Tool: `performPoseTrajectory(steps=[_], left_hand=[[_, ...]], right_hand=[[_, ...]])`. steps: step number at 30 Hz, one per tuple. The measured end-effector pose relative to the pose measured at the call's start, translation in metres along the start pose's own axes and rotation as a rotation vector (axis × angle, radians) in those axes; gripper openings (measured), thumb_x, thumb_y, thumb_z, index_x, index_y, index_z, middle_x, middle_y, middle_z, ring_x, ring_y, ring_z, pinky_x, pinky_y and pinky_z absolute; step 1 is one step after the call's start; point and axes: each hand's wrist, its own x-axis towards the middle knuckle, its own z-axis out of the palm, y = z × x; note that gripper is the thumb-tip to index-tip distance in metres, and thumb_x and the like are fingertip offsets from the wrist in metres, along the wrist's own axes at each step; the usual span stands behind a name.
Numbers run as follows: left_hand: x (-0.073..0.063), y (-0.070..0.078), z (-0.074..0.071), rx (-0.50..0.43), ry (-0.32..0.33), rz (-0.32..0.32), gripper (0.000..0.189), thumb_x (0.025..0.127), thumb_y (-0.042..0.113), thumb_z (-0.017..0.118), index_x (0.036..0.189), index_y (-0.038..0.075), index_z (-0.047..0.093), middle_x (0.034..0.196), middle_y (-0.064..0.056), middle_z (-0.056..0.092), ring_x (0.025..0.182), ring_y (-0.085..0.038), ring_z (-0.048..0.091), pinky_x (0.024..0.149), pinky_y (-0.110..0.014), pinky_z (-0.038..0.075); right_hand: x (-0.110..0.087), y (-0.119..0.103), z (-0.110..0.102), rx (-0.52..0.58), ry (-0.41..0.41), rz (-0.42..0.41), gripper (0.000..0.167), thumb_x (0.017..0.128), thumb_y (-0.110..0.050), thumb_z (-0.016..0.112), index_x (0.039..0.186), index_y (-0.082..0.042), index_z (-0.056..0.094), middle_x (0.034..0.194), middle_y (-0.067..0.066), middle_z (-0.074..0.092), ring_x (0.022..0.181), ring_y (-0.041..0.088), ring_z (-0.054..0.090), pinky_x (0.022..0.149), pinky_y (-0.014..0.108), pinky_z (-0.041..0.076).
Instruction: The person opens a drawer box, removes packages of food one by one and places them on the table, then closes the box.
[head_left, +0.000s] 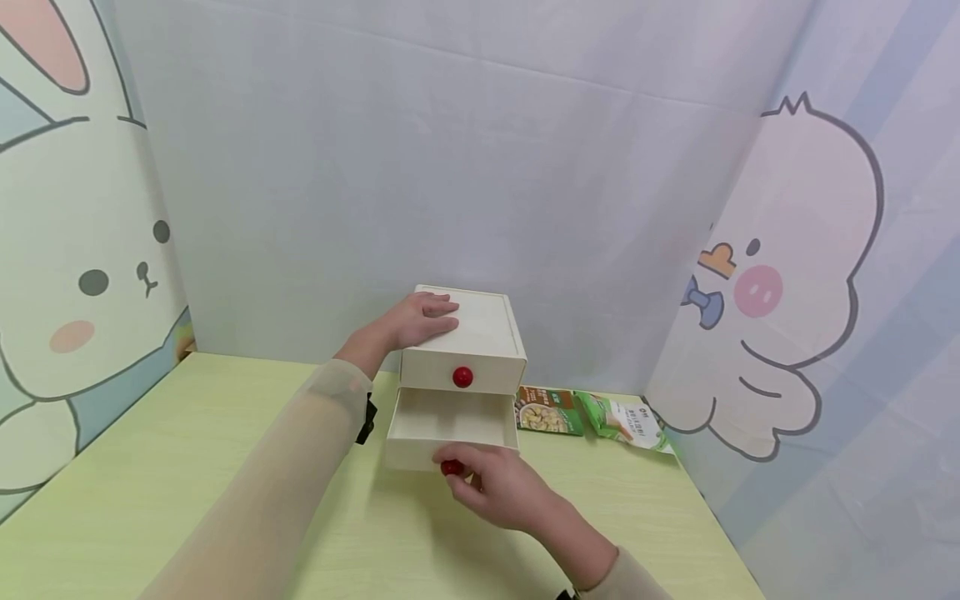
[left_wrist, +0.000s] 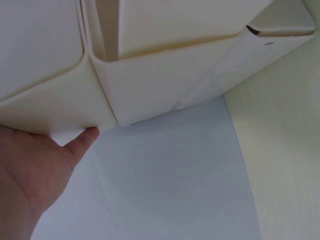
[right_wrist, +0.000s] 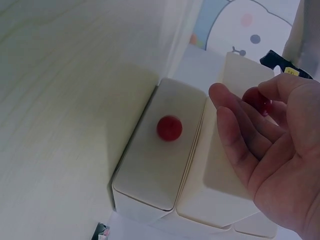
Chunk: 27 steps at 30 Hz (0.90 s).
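Note:
A white box of stacked drawers (head_left: 491, 325) stands near the back of the table. Its top drawer is closed and has a red knob (head_left: 462, 377). Below that, an extended drawer (head_left: 416, 417) looks bare inside. My right hand (head_left: 502, 487) pinches this drawer's red knob (head_left: 452, 467) between thumb and forefinger. My left hand (head_left: 416, 322) lies on the box's top at its left side, fingers spread. In the left wrist view the left thumb (left_wrist: 85, 141) touches the box's side. The right wrist view shows a closed bottom drawer (right_wrist: 147, 172) with another red knob (right_wrist: 170, 128).
Right of the box lie a brown-and-green food packet (head_left: 551, 412) and a green-and-white packet (head_left: 630, 423). A pale curtain (head_left: 450, 150) hangs close behind the box. Cartoon-printed panels (head_left: 795, 242) stand at both sides of the light green table (head_left: 247, 425).

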Motion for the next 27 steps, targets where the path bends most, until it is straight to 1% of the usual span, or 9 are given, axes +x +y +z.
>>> performPoseTrajectory(steps=[4, 8, 12, 18, 20, 27], left_hand=[[0.0, -0.001, 0.0, 0.002, -0.001, 0.003, 0.061, 0.111, 0.043, 0.059, 0.164, 0.014, 0.053, 0.181, -0.009, 0.034, 0.172, -0.036, 0.018, 0.138, -0.059, 0.02], [0.0, -0.002, 0.001, 0.005, 0.0, 0.009, 0.061, 0.111, 0.044, 0.058, 0.164, 0.014, 0.053, 0.181, -0.01, 0.034, 0.171, -0.037, 0.019, 0.138, -0.06, 0.02], [0.001, -0.002, 0.001, 0.006, 0.001, 0.008, 0.061, 0.111, 0.044, 0.058, 0.164, 0.014, 0.053, 0.181, -0.01, 0.034, 0.171, -0.037, 0.019, 0.138, -0.06, 0.02], [0.001, -0.002, 0.0, 0.002, 0.005, 0.002, 0.061, 0.111, 0.044, 0.06, 0.164, 0.015, 0.054, 0.18, -0.007, 0.035, 0.172, -0.035, 0.018, 0.138, -0.06, 0.02], [0.0, -0.002, 0.0, 0.0, 0.004, 0.0, 0.061, 0.111, 0.044, 0.06, 0.164, 0.015, 0.054, 0.181, -0.007, 0.035, 0.172, -0.035, 0.018, 0.137, -0.06, 0.02], [0.002, -0.004, 0.0, 0.015, 0.005, 0.004, 0.062, 0.111, 0.045, 0.058, 0.164, 0.015, 0.053, 0.181, -0.008, 0.035, 0.171, -0.036, 0.019, 0.137, -0.06, 0.021]], right_hand=[[0.002, 0.003, 0.0, 0.006, 0.006, 0.001, 0.027, 0.105, -0.01, 0.07, 0.132, -0.015, 0.073, 0.114, 0.0, 0.082, 0.087, -0.004, 0.064, 0.073, 0.012, 0.055], [0.005, 0.004, 0.001, 0.016, -0.009, 0.035, 0.027, 0.106, -0.012, 0.069, 0.132, -0.017, 0.073, 0.115, 0.0, 0.082, 0.083, -0.005, 0.061, 0.072, 0.011, 0.053], [0.006, 0.005, 0.001, 0.023, -0.019, 0.061, 0.027, 0.107, -0.013, 0.068, 0.133, -0.017, 0.074, 0.116, 0.001, 0.082, 0.083, -0.005, 0.06, 0.073, 0.012, 0.053], [0.008, 0.008, 0.002, 0.01, 0.001, 0.051, 0.028, 0.105, -0.01, 0.069, 0.132, -0.016, 0.074, 0.113, -0.002, 0.081, 0.086, -0.004, 0.063, 0.074, 0.013, 0.055], [0.009, 0.009, 0.002, 0.012, 0.003, 0.053, 0.028, 0.105, -0.01, 0.069, 0.131, -0.015, 0.074, 0.113, -0.002, 0.081, 0.086, -0.004, 0.063, 0.075, 0.013, 0.055], [0.012, 0.012, 0.003, 0.002, 0.012, 0.065, 0.028, 0.105, -0.01, 0.069, 0.131, -0.017, 0.075, 0.113, -0.003, 0.081, 0.084, -0.005, 0.063, 0.075, 0.015, 0.057]])
